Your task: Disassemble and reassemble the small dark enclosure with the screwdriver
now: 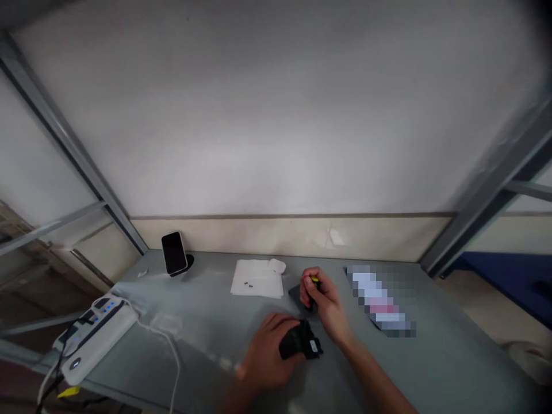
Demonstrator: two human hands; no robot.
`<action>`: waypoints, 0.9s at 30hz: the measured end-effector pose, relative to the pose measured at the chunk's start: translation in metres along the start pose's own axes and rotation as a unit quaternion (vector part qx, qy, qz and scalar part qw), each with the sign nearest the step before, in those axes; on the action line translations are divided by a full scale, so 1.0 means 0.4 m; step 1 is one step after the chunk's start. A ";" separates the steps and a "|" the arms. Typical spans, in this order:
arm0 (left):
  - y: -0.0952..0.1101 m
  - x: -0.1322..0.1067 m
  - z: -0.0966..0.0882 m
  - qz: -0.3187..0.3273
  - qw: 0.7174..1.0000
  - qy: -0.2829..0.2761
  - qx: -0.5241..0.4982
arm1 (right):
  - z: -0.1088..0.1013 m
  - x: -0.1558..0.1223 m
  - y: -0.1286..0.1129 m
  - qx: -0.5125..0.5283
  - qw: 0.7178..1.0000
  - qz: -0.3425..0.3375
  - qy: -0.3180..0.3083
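My left hand [269, 352] is closed around a small black device [301, 342] with a pale label, holding it on the grey table [207, 322]. My right hand [324, 300] sits just behind it, fingers curled on a small tool with a yellow top [315, 281]. A dark flat piece [295, 294] lies under the right fingers. Behind the hands lies a white sheet [257, 278] with two tiny dark screws [248, 284] on it, and a small white case [276, 265] rests at its far corner.
A phone [173, 253] stands on a round stand at the back left. A white power strip [95, 329] with blue lights and a white cable [172, 351] occupies the left front. A blurred-out flat item [382, 300] lies right of my hands. Metal frame posts flank the table.
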State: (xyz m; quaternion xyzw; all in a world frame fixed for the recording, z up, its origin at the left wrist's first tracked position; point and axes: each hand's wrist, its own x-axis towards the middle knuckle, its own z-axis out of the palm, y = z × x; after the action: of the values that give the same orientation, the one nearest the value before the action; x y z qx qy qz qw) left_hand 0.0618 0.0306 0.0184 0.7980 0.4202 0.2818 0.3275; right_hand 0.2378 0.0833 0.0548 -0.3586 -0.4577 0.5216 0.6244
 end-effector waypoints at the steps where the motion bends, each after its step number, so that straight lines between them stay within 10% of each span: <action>1: -0.002 0.000 0.000 0.002 1.000 -0.002 0.003 | 0.000 0.000 -0.001 -0.003 1.000 -0.001 -0.001; 27: -0.008 -0.001 0.005 0.012 1.000 -0.002 0.011 | 0.005 -0.026 -0.038 -0.084 0.987 -0.019 -0.135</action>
State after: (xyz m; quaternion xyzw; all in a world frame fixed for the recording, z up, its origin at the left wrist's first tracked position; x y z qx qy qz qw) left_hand 0.0615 0.0309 0.0146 0.8072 0.4130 0.2794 0.3159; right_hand 0.2405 0.0699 0.0674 -0.3271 -0.5869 0.5132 0.5340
